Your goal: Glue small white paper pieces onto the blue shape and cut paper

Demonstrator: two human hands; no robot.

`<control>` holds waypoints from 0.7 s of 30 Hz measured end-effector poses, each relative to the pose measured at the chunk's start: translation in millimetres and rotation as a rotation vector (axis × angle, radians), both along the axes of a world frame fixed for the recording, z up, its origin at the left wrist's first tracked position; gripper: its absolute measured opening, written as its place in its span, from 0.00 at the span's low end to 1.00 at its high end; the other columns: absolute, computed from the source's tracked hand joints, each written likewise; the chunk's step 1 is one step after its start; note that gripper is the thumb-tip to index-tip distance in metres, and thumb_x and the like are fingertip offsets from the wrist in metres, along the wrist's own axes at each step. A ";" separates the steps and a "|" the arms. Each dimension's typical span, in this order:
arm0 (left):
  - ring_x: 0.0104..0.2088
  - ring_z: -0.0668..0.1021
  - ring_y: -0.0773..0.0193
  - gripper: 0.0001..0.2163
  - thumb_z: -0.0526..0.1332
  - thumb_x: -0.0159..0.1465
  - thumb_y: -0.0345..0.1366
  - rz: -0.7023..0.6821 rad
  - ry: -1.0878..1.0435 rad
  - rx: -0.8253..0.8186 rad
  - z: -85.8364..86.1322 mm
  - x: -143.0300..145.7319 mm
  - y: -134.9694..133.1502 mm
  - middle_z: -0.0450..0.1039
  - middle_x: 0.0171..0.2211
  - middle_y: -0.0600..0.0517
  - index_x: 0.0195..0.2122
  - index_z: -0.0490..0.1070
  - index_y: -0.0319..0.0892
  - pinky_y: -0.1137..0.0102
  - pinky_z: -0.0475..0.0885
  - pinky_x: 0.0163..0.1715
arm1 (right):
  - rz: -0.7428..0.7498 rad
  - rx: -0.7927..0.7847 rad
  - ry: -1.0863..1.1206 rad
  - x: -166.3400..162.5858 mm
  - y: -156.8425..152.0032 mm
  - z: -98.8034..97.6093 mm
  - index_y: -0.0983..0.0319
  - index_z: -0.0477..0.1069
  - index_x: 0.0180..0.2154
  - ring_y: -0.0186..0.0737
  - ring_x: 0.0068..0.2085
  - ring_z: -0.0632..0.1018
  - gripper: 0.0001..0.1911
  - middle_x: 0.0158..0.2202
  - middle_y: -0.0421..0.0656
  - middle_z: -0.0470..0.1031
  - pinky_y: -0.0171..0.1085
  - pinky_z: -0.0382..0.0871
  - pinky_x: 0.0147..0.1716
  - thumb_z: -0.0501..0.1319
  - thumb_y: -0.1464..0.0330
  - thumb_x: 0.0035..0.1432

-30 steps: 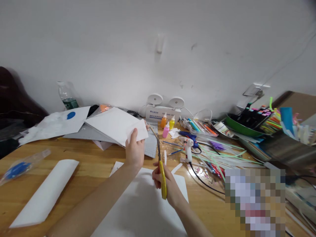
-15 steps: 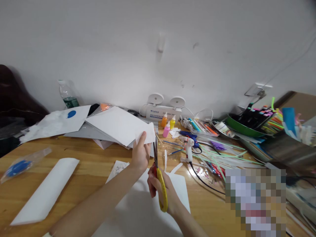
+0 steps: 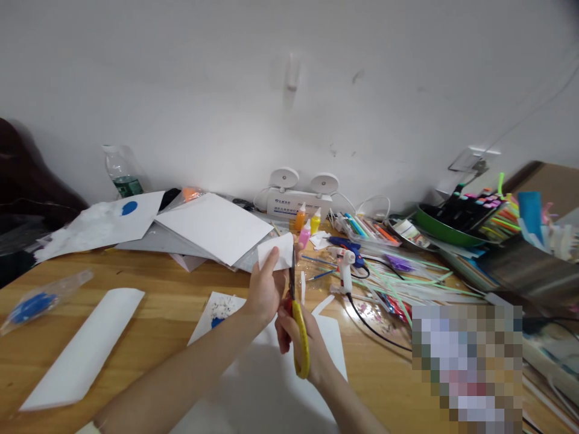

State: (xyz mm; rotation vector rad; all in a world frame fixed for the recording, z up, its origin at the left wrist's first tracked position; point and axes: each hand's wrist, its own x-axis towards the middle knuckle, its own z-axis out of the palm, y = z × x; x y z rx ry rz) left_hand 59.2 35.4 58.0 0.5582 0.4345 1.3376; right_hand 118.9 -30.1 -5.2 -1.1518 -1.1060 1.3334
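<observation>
A small piece of white paper (image 3: 281,249) is pinched in my left hand (image 3: 266,288), its thumb lying across the front. My right hand (image 3: 301,337) grips scissors (image 3: 300,343) with yellow and red handles. Their blades point upward along the right edge of the paper, touching or very close to it. Beneath both hands a large white sheet (image 3: 266,380) lies on the wooden table. Two narrow white strips (image 3: 322,304) rest just beyond that sheet, and a scrap with dark specks and a blue patch (image 3: 221,308) shows at its far left corner.
A folded white sheet (image 3: 85,352) and a bagged blue lump (image 3: 34,307) lie at left. Stacked white boards (image 3: 215,226) are behind. To the right stand a white glue gun (image 3: 346,271), small paint bottles (image 3: 315,222), and a green tray of markers (image 3: 441,226).
Both hands have shifted slightly right with the paper and scissors. The paper now sits clear of the white boards behind it, and the blue patch on the scrap has come into view.
</observation>
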 end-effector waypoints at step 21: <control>0.40 0.75 0.60 0.12 0.54 0.59 0.33 -0.099 -0.006 0.027 -2.6 -2.0 4.5 0.74 0.37 0.46 0.42 0.69 0.37 0.67 0.68 0.43 | 0.024 0.004 -0.005 3.6 0.8 -0.7 0.62 0.58 0.26 0.27 0.11 0.61 0.12 0.10 0.31 0.59 0.28 0.54 0.13 0.51 0.60 0.55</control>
